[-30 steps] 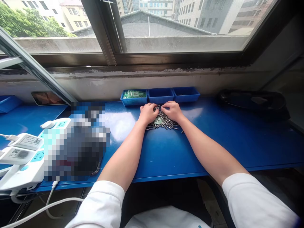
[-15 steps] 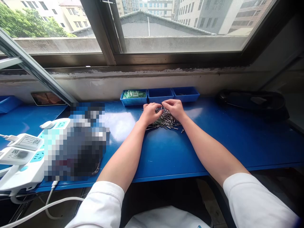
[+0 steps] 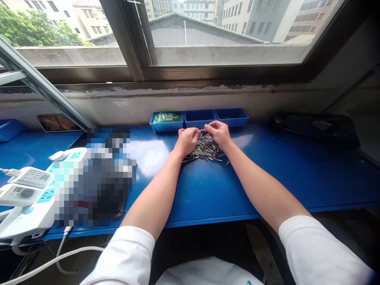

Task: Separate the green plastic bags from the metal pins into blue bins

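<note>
Both hands are over a pile of small metal pins (image 3: 208, 149) on the blue table. A thin metal pin (image 3: 202, 130) stretches between the fingertips of the two hands. My left hand (image 3: 189, 141) is closed, thumb and forefinger pinching the pin's left end. My right hand (image 3: 219, 133) pinches its right end. Just behind the hands stand three joined blue bins: the left bin (image 3: 168, 127) holds green packets, the middle bin (image 3: 200, 115) shows a bare inside, and the right bin (image 3: 232, 118) has a few thin pieces in it.
One loose pin (image 3: 227, 163) lies right of the pile. A white power strip (image 3: 38, 209) with plugs and a blurred patch (image 3: 97, 182) are on the left. A phone (image 3: 58, 123) leans at the back left; a black bag (image 3: 317, 128) lies at the back right.
My left thumb has closed toward its fingers, and the fingertips of both hands now meet along a visible pin. My right hand has risen slightly.
</note>
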Motion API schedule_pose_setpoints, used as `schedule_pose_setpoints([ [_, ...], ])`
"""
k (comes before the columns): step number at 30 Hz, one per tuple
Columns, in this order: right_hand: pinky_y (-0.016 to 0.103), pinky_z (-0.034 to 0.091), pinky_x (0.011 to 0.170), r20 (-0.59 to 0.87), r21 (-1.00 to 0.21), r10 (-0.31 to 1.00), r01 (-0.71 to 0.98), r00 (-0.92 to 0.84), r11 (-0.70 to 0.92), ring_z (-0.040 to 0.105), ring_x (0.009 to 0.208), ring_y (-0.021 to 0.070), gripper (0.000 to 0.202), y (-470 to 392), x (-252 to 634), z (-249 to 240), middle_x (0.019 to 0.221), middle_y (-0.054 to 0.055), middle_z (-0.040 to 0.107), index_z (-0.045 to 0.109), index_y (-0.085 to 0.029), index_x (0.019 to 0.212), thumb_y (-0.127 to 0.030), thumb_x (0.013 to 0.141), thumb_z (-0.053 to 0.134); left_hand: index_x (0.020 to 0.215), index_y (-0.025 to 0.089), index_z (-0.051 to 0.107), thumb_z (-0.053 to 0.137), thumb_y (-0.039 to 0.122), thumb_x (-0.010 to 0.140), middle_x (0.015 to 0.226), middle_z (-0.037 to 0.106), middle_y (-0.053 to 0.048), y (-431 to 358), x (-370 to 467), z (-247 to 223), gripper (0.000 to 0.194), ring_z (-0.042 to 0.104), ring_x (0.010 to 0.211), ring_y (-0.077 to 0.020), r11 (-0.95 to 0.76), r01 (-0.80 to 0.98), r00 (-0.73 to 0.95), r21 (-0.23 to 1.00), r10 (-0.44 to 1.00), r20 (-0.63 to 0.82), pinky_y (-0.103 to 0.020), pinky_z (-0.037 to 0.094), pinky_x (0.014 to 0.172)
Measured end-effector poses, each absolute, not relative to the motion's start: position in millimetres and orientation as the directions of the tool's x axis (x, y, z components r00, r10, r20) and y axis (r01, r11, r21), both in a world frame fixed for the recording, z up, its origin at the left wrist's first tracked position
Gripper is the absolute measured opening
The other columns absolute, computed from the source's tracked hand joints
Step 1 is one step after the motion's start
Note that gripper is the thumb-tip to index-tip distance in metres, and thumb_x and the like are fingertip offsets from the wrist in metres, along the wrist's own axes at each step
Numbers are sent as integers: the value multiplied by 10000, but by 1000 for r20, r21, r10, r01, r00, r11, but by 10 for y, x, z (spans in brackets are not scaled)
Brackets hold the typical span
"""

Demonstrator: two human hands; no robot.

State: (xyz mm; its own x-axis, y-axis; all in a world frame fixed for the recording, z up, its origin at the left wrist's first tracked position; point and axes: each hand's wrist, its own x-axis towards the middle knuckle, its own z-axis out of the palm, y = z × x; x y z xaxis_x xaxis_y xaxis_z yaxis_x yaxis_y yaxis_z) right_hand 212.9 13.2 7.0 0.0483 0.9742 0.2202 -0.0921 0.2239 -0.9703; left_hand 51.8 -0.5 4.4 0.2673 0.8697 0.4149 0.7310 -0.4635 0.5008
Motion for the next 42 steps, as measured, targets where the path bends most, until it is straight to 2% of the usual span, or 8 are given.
schedule_pose_setpoints([
  [6, 278, 491, 594, 311, -948, 950, 51, -31, 313, 596, 628, 137, 255, 135, 2158, 30, 689, -1, 672, 665, -200, 741, -403, 623, 763, 829, 227, 619, 338, 241, 947, 948, 725, -15, 8, 509, 32, 305, 623, 964, -191, -391, 785, 240, 481, 907, 345, -389, 307, 951],
  [12, 287, 492, 620, 313, -949, 948, 17, -57, 315, 606, 640, 143, 217, 113, 2201, 72, 715, 16, 709, 719, -197, 721, -392, 629, 750, 834, 226, 617, 338, 263, 946, 957, 719, -25, 4, 507, 47, 302, 612, 983, -209, -385, 790, 243, 477, 911, 333, -411, 302, 940],
  [20, 276, 477, 602, 327, -939, 941, 79, -87, 334, 596, 611, 135, 210, 132, 2249, 60, 669, 5, 698, 742, -193, 734, -385, 650, 746, 825, 230, 627, 362, 203, 916, 963, 721, -25, 4, 505, 51, 281, 602, 1010, -213, -392, 795, 270, 463, 912, 308, -414, 299, 940],
  [24, 276, 464, 581, 335, -931, 941, 135, -47, 338, 577, 571, 129, 192, 145, 2272, 65, 614, 4, 679, 745, -187, 691, -375, 657, 746, 871, 235, 640, 359, 276, 953, 985, 727, -24, -2, 509, 56, 296, 610, 992, -217, -392, 791, 245, 470, 906, 345, -414, 297, 931],
  [33, 255, 415, 494, 245, -968, 963, 25, -113, 249, 598, 572, 138, 214, 143, 2272, 98, 684, 31, 723, 764, -185, 734, -350, 602, 791, 905, 242, 649, 349, 271, 965, 1019, 731, -12, -5, 513, 60, 307, 617, 1010, -207, -372, 793, 213, 483, 911, 352, -404, 291, 947],
  [36, 262, 426, 501, 243, -969, 966, 30, -92, 246, 574, 540, 129, 209, 170, 2273, 65, 624, 24, 698, 763, -179, 718, -348, 602, 798, 943, 241, 650, 365, 313, 970, 1034, 729, -15, 6, 508, 40, 296, 623, 1017, -213, -399, 774, 219, 492, 898, 382, -406, 292, 944],
  [38, 278, 462, 533, 250, -967, 967, 36, -37, 252, 579, 543, 135, 215, 212, 2290, 46, 606, 23, 687, 760, -171, 720, -345, 601, 797, 1051, 242, 633, 376, 364, 971, 1118, 712, -36, 12, 505, 34, 295, 611, 1077, -229, -393, 768, 190, 506, 894, 406, -405, 295, 950],
  [42, 369, 554, 778, 338, -940, 914, 137, 225, 314, 670, 757, 197, 281, 315, 2425, 51, 864, 69, 750, 760, -160, 885, -311, 649, 736, 1219, 229, 558, 371, 404, 971, 1255, 652, -74, 19, 504, 38, 357, 559, 1187, -246, -303, 789, 80, 535, 914, 399, -404, 299, 988],
])
